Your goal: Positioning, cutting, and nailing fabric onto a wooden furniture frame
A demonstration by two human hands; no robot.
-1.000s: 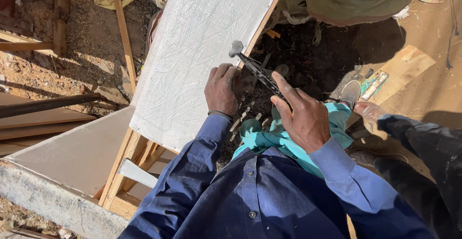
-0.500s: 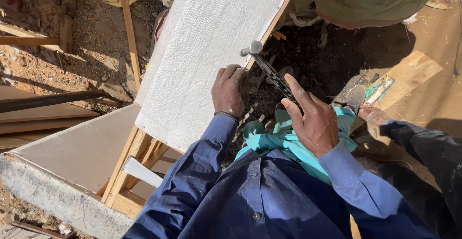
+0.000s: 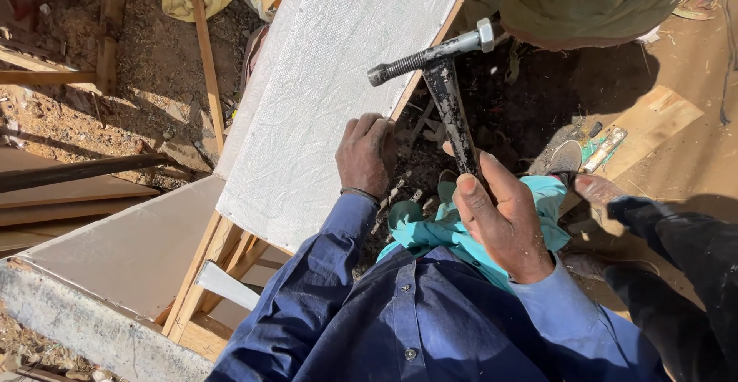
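My right hand [image 3: 503,220] grips the dark handle of a makeshift hammer [image 3: 440,67] whose head is a large steel bolt; the head is raised above the edge of a white textured panel [image 3: 330,97]. My left hand [image 3: 367,154] rests with curled fingers on the panel's right edge, over the wooden frame [image 3: 223,263] beneath it. I cannot tell whether it pinches a nail. Blue sleeves cover both arms, and a teal cloth [image 3: 453,224] lies in my lap.
Another person in olive clothing [image 3: 576,1] crouches at the panel's far end. A grey board [image 3: 123,251] lies lower left, a dark metal bar [image 3: 77,171] and timber strips [image 3: 207,59] on the dirt at left. Dark debris sits right of the panel.
My right hand has lifted the hammer up and away from the panel's edge. My left hand stays on the edge. The view has moved closer.
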